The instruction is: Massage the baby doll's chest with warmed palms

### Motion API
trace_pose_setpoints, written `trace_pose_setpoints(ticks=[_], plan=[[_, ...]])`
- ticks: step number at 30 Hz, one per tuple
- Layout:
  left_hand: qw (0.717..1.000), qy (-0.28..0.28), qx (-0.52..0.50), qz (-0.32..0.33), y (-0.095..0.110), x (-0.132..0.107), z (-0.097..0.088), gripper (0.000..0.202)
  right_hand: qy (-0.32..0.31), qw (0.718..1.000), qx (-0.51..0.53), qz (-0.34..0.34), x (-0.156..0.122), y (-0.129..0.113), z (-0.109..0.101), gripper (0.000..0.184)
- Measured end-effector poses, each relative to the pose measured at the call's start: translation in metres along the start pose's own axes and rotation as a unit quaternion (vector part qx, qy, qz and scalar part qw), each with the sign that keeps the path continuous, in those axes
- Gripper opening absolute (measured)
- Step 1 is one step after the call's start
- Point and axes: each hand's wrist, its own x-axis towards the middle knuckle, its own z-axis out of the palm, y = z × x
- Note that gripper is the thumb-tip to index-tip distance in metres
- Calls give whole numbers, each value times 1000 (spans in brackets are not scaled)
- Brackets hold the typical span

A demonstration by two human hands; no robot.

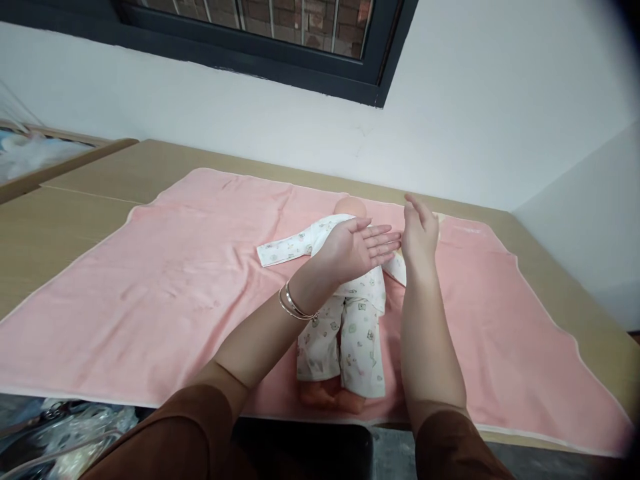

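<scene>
A baby doll in a white printed top and matching printed trousers lies on its back on a pink blanket. Its bare head points towards the wall and its feet towards me. Above the doll's chest, my left hand is open, palm turned to me, fingers stretched to the right. My right hand is raised beside it, open with slightly bent fingers. The left fingertips come close to the right hand; whether they touch I cannot tell. Neither hand holds anything. The doll's right-side sleeve is partly hidden.
The blanket covers much of a wooden table against a white wall. A dark-framed window is above. Plastic bags lie below the front edge at left, near a black seat or box.
</scene>
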Motion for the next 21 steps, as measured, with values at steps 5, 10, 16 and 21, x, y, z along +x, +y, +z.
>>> trace_pose_setpoints(ticks=[5, 10, 16, 21], plan=[[995, 15, -101, -7, 5, -4, 6, 51, -91, 994, 9, -55, -32, -34, 33, 60], [978, 43, -201, 26, 12, -4, 1, 43, -78, 991, -27, -103, -47, -35, 57, 50], [965, 17, -259, 36, 5, 3, -2, 33, -45, 995, -27, -91, -48, -45, 45, 36], [973, 8, -229, 20, 1, 6, -5, 34, -22, 997, 3, -68, -47, -45, 31, 40]])
